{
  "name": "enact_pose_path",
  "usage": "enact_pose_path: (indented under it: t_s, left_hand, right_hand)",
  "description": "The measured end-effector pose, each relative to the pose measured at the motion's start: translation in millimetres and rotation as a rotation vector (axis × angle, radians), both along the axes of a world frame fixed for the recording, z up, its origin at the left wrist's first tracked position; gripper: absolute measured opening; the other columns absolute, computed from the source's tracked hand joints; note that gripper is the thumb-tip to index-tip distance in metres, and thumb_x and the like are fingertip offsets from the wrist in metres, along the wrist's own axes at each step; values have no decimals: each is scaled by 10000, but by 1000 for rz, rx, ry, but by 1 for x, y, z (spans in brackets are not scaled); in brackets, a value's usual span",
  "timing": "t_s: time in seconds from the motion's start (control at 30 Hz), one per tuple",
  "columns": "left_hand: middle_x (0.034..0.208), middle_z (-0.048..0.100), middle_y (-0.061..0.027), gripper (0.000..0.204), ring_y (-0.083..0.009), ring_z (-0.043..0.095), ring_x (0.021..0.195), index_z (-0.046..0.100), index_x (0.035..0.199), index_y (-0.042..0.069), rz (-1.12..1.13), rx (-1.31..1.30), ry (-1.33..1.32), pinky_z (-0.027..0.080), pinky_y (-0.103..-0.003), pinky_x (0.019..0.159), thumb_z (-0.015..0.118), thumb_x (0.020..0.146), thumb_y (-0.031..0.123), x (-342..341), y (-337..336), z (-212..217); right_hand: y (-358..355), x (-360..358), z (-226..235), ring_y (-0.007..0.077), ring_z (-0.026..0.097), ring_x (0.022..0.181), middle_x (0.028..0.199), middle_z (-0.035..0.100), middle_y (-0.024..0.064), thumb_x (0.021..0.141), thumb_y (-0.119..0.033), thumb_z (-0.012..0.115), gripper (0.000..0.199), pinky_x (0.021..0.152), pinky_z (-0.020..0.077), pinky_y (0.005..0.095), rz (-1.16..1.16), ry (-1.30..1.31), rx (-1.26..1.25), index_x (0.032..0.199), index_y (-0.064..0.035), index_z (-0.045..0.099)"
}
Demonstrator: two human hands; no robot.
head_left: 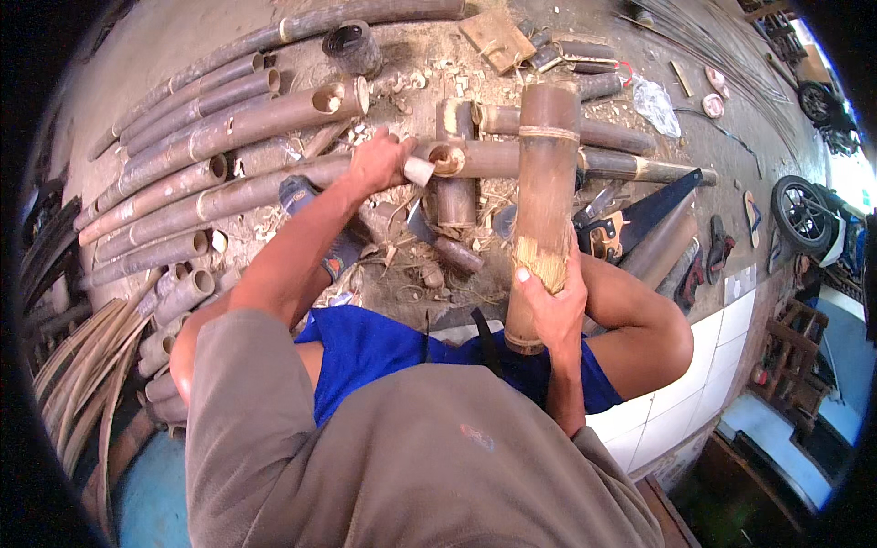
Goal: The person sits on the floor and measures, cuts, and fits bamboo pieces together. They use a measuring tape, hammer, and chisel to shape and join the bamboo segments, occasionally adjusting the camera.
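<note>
My right hand (559,306) is wrapped round the lower part of a thick brown bamboo section (550,196), which stands lengthwise over my right thigh. A patch of its skin is shaved to pale fibre beside my thumb. Out ahead to the left, my left hand (382,161) is closed, with a short pale cylinder (419,171) at its fingers; the hand hides part of it. Next to the cylinder is a round hole in a bamboo pole (493,159) that lies across a shorter bamboo piece (456,203). A grey blade (419,222) rests just below.
Several bamboo poles (228,132) lie at the left, above split strips (87,365). A handsaw (639,224) lies beside my right knee. Shavings cover the floor. Farther off are a wooden block (496,41), a plastic bag (655,108), sandals (717,247) and a motorcycle wheel (804,215).
</note>
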State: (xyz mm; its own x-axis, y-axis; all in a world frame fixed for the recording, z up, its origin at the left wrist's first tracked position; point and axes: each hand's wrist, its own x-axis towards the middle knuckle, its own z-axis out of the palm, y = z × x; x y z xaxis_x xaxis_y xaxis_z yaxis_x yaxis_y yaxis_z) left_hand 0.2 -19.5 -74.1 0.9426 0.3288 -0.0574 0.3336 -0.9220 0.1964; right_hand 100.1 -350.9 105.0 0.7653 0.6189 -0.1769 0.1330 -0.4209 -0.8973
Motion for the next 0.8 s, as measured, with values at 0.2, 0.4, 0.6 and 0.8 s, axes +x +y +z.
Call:
enact_pose_path:
  t_s: [0.2, 0.4, 0.6, 0.8]
  left_hand:
    - [942, 778, -96, 598, -280, 745, 907, 763, 1100, 157, 1, -505, 240, 571, -432, 793, 932, 582, 403, 26, 47, 11]
    - [1009, 777, -143, 603, -303, 741, 931, 765, 1106, 94, 96, -537, 209, 560, -411, 822, 912, 634, 439, 29, 47, 16]
    - [1072, 737, -187, 667, -268, 700, 989, 684, 1196, -16, 634, -848, -803, 549, -406, 840, 813, 781, 490, 64, 23, 39]
    - [1343, 535, -217, 546, -271, 569, 1137, 409, 1389, -9, 752, -766, -1261, 490, -410, 978, 563, 953, 281, 72, 99, 105]
  right_hand:
    - [4, 0, 4, 237, 658, 1179, 1315, 660, 207, 863, -129, 759, 839, 1033, 499, 363, -13, 45, 64, 1567, 29, 332]
    - [8, -1, 2, 229, 655, 1171, 1310, 662, 190, 850, -125, 773, 858, 1040, 494, 361, -33, 29, 106, 1570, 26, 330]
    - [17, -4, 8, 231, 660, 1163, 1309, 666, 179, 843, -114, 770, 849, 1033, 499, 360, -64, 61, 15, 1563, 26, 342]
    - [23, -2, 8, 253, 620, 1235, 1355, 634, 214, 835, -130, 769, 874, 1080, 459, 369, -46, 44, 0, 1577, 13, 330]
